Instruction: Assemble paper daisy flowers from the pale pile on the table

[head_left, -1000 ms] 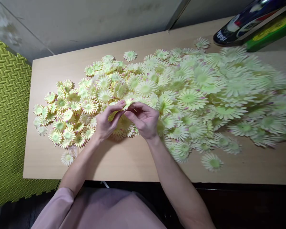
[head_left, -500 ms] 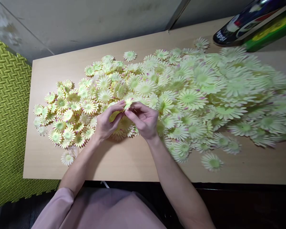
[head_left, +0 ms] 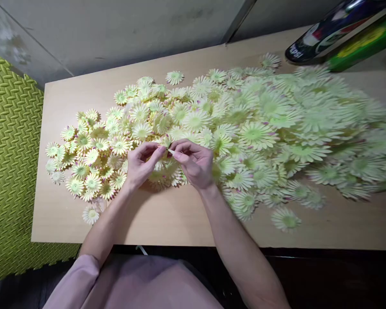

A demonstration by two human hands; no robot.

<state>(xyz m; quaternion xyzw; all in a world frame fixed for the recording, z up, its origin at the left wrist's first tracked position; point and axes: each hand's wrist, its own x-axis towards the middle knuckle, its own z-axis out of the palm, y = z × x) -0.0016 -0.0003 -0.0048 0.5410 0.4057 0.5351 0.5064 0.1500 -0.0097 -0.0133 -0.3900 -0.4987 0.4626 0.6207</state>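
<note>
My left hand [head_left: 140,166] is closed in a pinch on a small pale-yellow artificial flower [head_left: 166,140]. From the other side, my right hand [head_left: 196,166] pinches at the same flower, its thumb and fingertips meeting close to the left ones. The fingers cover much of the flower, so its exact shape is hard to make out. Just beyond both hands spreads a heap of artificial flower heads [head_left: 255,134], pale cream with green centres and some pink petal tips. Smaller flower heads [head_left: 92,181] lie left of my left hand.
The wooden table [head_left: 167,214] meets a grey wall [head_left: 131,34] at the back. A Pepsi bottle [head_left: 321,36] and a green package [head_left: 360,47] are at the far right. A yellow-green foam mat [head_left: 13,171] borders the left. One flower head [head_left: 285,219] lies near the front edge.
The flower between my fingers has turned, and its face shows less now. My left hand has shifted slightly down and left, with its thumb straighter. The heap looks the same.
</note>
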